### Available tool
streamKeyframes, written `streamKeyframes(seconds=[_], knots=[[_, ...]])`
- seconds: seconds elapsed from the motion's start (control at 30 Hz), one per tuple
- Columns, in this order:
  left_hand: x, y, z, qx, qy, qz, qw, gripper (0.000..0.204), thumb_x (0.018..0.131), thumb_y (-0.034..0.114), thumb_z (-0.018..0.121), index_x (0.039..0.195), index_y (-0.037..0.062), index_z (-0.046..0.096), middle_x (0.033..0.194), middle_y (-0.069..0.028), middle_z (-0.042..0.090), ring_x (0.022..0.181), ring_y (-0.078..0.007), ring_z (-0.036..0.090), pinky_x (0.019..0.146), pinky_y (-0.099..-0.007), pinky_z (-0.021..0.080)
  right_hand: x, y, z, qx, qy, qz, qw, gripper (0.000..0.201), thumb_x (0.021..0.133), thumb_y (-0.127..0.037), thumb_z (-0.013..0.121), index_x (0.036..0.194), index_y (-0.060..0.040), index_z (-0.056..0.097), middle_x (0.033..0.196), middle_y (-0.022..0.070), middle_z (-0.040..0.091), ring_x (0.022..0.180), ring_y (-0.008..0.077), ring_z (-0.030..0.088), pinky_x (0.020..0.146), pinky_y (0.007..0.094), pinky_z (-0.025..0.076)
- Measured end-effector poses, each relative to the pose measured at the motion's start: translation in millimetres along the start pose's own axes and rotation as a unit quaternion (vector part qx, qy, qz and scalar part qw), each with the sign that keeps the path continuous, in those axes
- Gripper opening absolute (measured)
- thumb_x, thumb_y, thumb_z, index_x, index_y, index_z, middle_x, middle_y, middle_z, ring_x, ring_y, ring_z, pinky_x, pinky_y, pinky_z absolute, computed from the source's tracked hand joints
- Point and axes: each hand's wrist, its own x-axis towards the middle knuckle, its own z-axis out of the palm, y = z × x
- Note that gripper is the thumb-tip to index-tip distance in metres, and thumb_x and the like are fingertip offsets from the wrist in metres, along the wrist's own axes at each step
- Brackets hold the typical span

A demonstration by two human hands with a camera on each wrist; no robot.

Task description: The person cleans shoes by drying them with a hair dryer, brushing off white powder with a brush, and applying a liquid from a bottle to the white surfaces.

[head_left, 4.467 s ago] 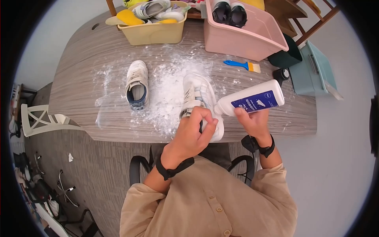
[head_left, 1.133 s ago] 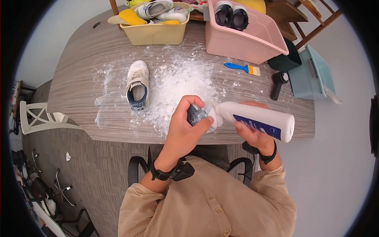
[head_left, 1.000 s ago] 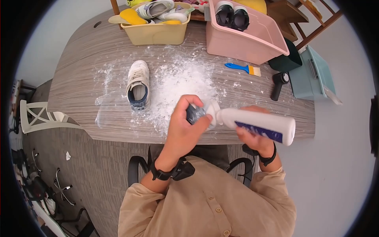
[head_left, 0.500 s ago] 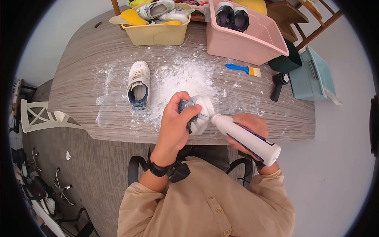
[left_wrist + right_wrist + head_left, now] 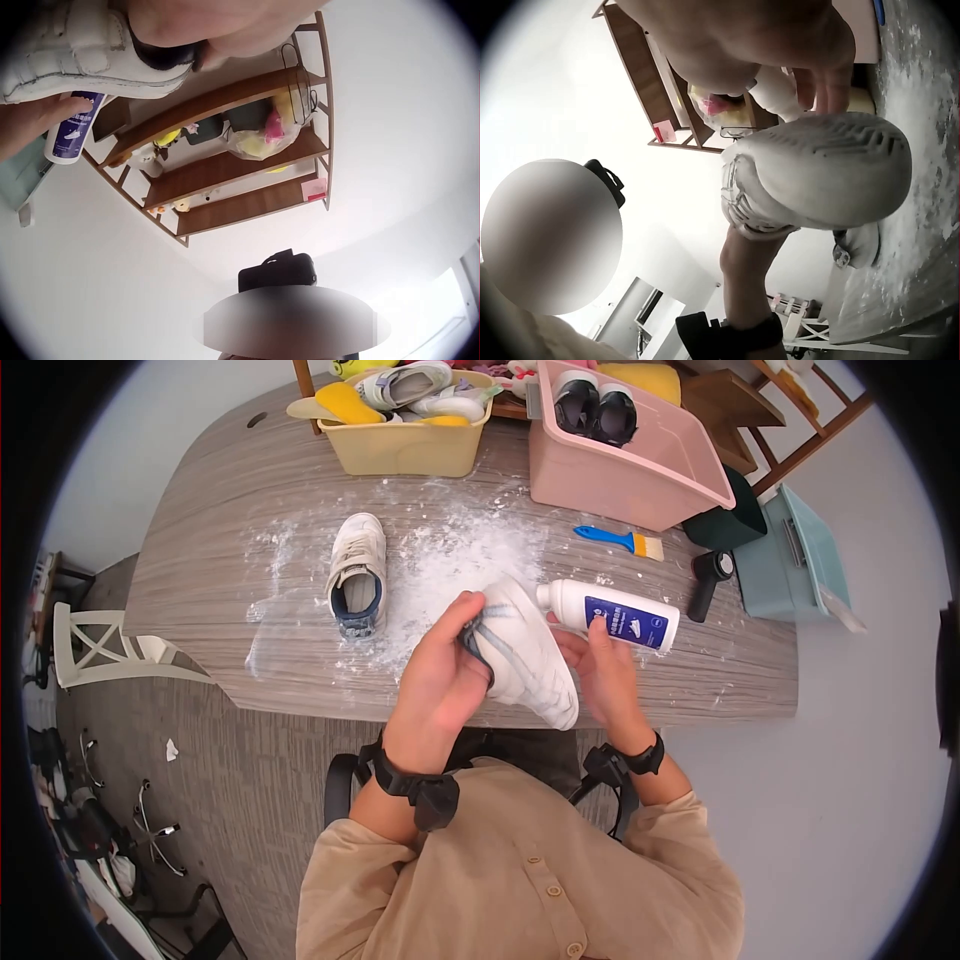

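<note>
My left hand grips a white shoe at its dark-lined opening, the toe tilted down toward my body. In the right wrist view, the ridged sole of the shoe faces the camera. A white bottle with a purple-blue label lies across my right hand, held between thumb and fingers. Its narrow neck points left, right beside the sole. The same bottle shows below the shoe in the left wrist view. A second white shoe with a navy lining stands upright on the table, left of the hands.
White powder covers the middle of the wood-grain table. Behind stand a yellow bin of shoes and a pink bin with black shoes. A blue-handled brush, a black handled device and a teal bin are at right.
The shoe, earlier with its toe pointing away, is now turned toe toward my body, side panel and sole edge showing. The bottle has swung up and away from me, its label facing up.
</note>
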Motion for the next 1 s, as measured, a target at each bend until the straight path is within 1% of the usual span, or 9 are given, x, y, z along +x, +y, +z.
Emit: streamKeyframes(seconds=[0.17,0.3,0.4,0.57,0.67,0.73,0.87,0.97,1.0], knots=[[4.3,-0.5,2.6,-0.053,-0.009,0.030,0.998,0.034,0.090,0.012,0.056,0.121,0.0004,0.047,0.118,-0.0131,0.055,0.110,-0.0222,0.054,0.095,-0.0324,0.044,-0.5,7.5,10.5,0.052,-0.004,0.048,0.997,0.046,0.098,-0.034,0.044,0.126,0.0021,0.044,0.116,0.0182,0.058,0.106,0.0241,0.059,0.089,0.0340,0.049],[-0.1,-12.3,-0.3,0.152,-0.032,0.099,0.983,0.065,0.083,-0.005,0.059,0.139,0.0051,0.027,0.119,-0.0135,0.050,0.106,-0.0207,0.053,0.091,-0.0319,0.045,-0.7,14.4,13.6,0.056,0.014,0.046,0.997,0.045,0.099,-0.033,0.041,0.129,0.0011,0.041,0.125,0.0161,0.052,0.115,0.0263,0.052,0.095,0.0403,0.044],[-4.7,-20.9,6.1,0.341,-0.082,0.160,0.923,0.071,0.083,-0.003,0.060,0.142,0.0056,0.023,0.120,-0.0121,0.048,0.102,-0.0170,0.053,0.089,-0.0290,0.044,-1.0,19.7,14.5,0.038,0.028,0.021,0.999,0.044,0.099,-0.033,0.042,0.127,0.0004,0.043,0.123,0.0150,0.053,0.112,0.0246,0.054,0.093,0.0388,0.045],[0.6,-11.2,-2.1,0.572,-0.024,0.300,0.763,0.039,0.090,0.014,0.054,0.128,0.0072,0.048,0.071,-0.0063,0.058,0.058,-0.0079,0.047,0.054,-0.0246,0.041,-3.7,19.7,20.1,0.033,0.075,0.017,0.996,0.040,0.097,-0.031,0.047,0.120,0.0019,0.048,0.111,0.0138,0.059,0.098,0.0211,0.061,0.084,0.0357,0.050],[-11.2,-6.4,11.1,0.587,0.001,0.248,0.770,0.035,0.091,0.010,0.055,0.125,0.0033,0.050,0.089,-0.0006,0.057,0.069,-0.0032,0.046,0.058,-0.0194,0.039,8.1,11.2,10.6,-0.051,0.076,-0.115,0.989,0.034,0.095,-0.025,0.053,0.115,0.0027,0.051,0.105,0.0123,0.061,0.091,0.0192,0.062,0.081,0.0341,0.052],[-10.2,-7.5,8.6,0.607,0.023,0.260,0.751,0.033,0.091,0.010,0.056,0.122,0.0032,0.052,0.083,0.0001,0.056,0.066,-0.0031,0.045,0.056,-0.0199,0.039,10.8,2.9,-4.8,-0.164,0.106,-0.214,0.957,0.030,0.088,-0.019,0.064,0.108,0.0028,0.056,0.095,0.0078,0.062,0.085,0.0119,0.058,0.074,0.0270,0.050],[-10.5,-10.7,10.4,0.641,0.042,0.285,0.711,0.030,0.090,0.010,0.057,0.118,0.0020,0.055,0.072,-0.0014,0.057,0.059,-0.0037,0.046,0.052,-0.0210,0.039,-4.3,-27.6,7.1,-0.227,0.030,-0.226,0.947,0.037,0.083,-0.013,0.068,0.112,0.0038,0.054,0.101,0.0077,0.061,0.088,0.0123,0.057,0.080,0.0254,0.046],[-8.8,-12.5,7.9,0.652,0.034,0.328,0.683,0.030,0.089,0.014,0.057,0.117,0.0034,0.054,0.057,-0.0163,0.055,0.047,-0.0267,0.056,0.048,-0.0329,0.042,-5.5,-42.6,20.2,-0.255,-0.020,-0.229,0.939,0.037,0.080,-0.009,0.070,0.111,0.0033,0.055,0.102,0.0079,0.060,0.089,0.0125,0.057,0.080,0.0251,0.046],[-10.9,-11.2,8.6,0.654,0.038,0.315,0.687,0.030,0.089,0.012,0.057,0.117,0.0027,0.054,0.061,-0.0132,0.056,0.050,-0.0196,0.055,0.049,-0.0294,0.042,-3.4,-44.2,22.4,-0.264,-0.037,-0.236,0.934,0.037,0.079,-0.008,0.070,0.112,0.0032,0.055,0.102,0.0082,0.060,0.090,0.0127,0.057,0.080,0.0252,0.046]])
